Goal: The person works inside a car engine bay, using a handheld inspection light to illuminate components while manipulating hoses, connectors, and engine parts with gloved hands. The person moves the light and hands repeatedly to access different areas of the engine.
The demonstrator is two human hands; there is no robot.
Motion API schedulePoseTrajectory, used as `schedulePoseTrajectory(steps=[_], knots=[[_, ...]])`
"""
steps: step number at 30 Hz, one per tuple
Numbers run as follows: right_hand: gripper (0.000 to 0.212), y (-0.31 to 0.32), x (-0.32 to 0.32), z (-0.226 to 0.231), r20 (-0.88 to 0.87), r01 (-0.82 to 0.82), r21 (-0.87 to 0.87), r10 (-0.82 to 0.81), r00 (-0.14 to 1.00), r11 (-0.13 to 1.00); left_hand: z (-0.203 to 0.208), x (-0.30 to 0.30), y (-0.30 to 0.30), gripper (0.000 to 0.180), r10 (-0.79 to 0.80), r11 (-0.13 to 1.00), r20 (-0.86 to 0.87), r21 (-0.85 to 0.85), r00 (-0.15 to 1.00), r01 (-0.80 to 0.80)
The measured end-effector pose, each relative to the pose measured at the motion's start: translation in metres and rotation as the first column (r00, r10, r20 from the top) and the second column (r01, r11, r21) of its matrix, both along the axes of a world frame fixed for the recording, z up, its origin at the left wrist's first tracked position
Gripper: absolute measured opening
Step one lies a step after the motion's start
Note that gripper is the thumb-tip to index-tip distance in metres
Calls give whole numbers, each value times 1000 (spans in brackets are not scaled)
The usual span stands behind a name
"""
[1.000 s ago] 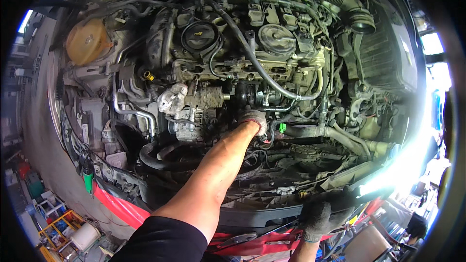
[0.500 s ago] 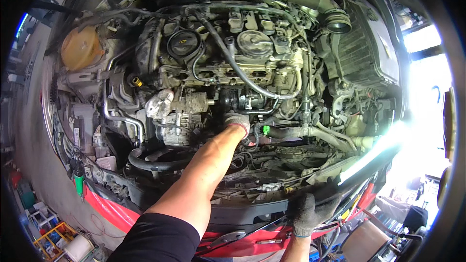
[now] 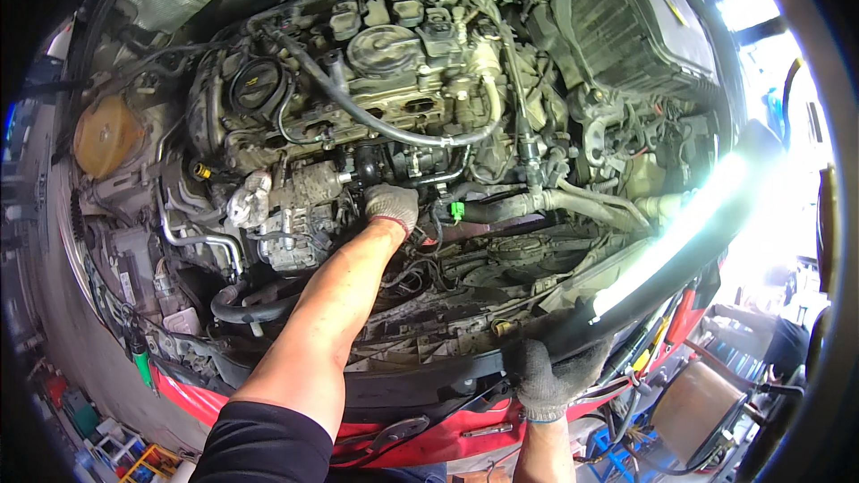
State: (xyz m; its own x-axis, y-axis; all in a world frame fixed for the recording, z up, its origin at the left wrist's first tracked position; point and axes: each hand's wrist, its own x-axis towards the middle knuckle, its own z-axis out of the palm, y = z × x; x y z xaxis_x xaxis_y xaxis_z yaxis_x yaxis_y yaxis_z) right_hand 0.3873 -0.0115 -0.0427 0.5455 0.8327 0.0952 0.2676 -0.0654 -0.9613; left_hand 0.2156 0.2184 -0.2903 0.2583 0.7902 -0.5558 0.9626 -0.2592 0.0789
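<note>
My left arm reaches over the front of the car into the engine bay. My left hand (image 3: 392, 206), in a light knitted glove with a red cuff, is down among the parts in front of the engine (image 3: 358, 107). It is next to a black rounded part (image 3: 367, 164), and its fingertips are hidden. A green clip (image 3: 457, 211) sits to its right on a thick hose. My right hand (image 3: 548, 385), in a grey glove, lies on the black front edge (image 3: 429, 385) of the bay, thumb apart from the fingers. Just beyond it a lit bar lamp (image 3: 667, 241) slants across.
An orange-brown reservoir (image 3: 107, 137) stands at the left, and a black box (image 3: 626, 27) at the far right. A curved hose (image 3: 358, 116) crosses the engine. At the front left hangs a green-handled tool (image 3: 143, 365). The red bumper (image 3: 429, 436) runs along the near side.
The view has shifted and tilted, so the engine sits further left and higher. My left hand stays at the same place in front of the engine, my right hand at the front edge.
</note>
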Motion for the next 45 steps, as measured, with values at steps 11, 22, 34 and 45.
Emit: schedulePoseTrajectory(steps=[11,22,34,45], knots=[[64,-2,15,10,248,-87,-86,106,963,992,20,0,-13,29,-153,987,32,63,988,151],[69,-3,-42,61,-312,-279,46,279,908,959,313,-93,-48,55,223,907,612,-415,759,69],[16,109,-106,65,266,-804,-554,961,73,215,336,-214,-164,30,771,497,624,-716,-130,-490],[45,230,-136,-164,82,-174,-983,989,-127,59,312,-260,-173,31,766,384,527,-834,-367,-396]])
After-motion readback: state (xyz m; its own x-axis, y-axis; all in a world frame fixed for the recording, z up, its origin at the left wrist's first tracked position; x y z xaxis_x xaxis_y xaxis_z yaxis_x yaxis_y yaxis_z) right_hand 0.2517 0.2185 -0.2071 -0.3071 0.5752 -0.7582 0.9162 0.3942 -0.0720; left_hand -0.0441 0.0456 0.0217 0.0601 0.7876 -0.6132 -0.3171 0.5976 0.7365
